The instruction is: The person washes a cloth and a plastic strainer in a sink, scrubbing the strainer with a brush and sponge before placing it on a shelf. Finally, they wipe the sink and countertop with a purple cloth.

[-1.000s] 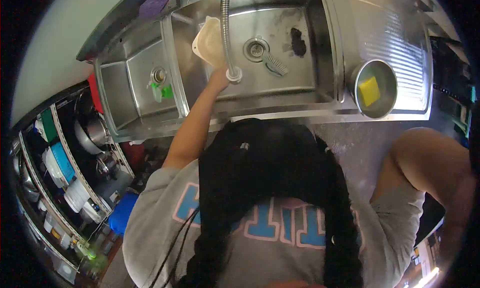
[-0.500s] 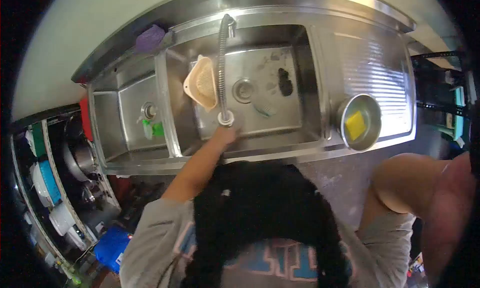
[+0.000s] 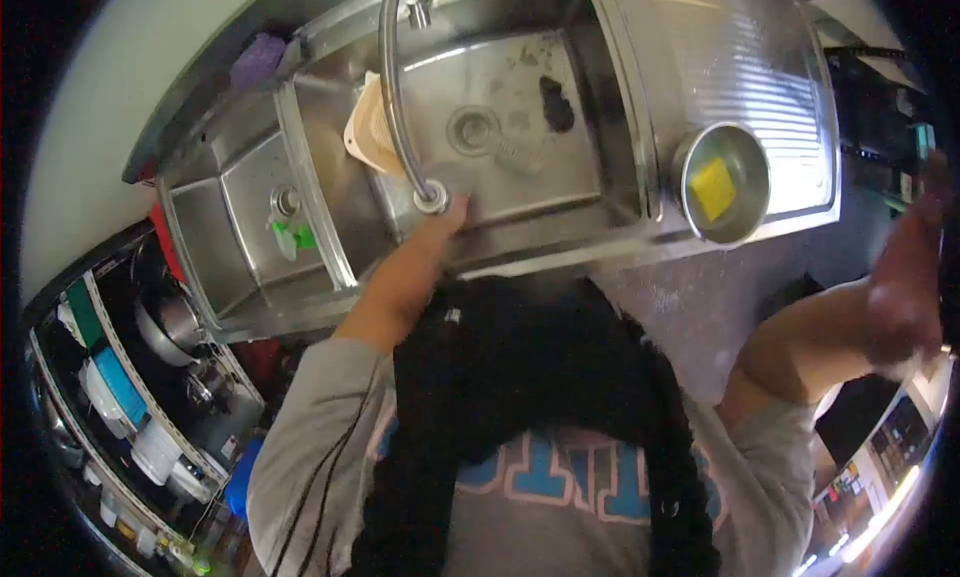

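Observation:
In the head view, my left hand (image 3: 447,220) is closed round the head of the faucet's spray hose (image 3: 389,72), over the large sink basin (image 3: 530,227). A pale, streaked patch, which looks like spray, shows near the drain (image 3: 473,131). Beside the hose, partly behind it, a cream plastic strainer basket (image 3: 372,127) leans in the basin's left part. A dark, irregular scrap (image 3: 556,105) lies on the basin floor at right. My right hand (image 3: 912,262) is raised at the far right edge, away from the sink; blur and the frame edge hide its fingers.
A metal bowl (image 3: 740,227) with a yellow sponge (image 3: 712,189) stands on the ridged drainboard (image 3: 745,82). The smaller basin (image 3: 190,227) at left holds a green-and-white item (image 3: 290,239). A purple cloth (image 3: 258,61) sits on the back ledge. Shelves with pots (image 3: 165,327) stand at lower left.
My right hand has risen along the right edge. The view has shifted, so the sink appears higher and tilted. My left hand still grips the sprayer, and the hose now bows more to the left.

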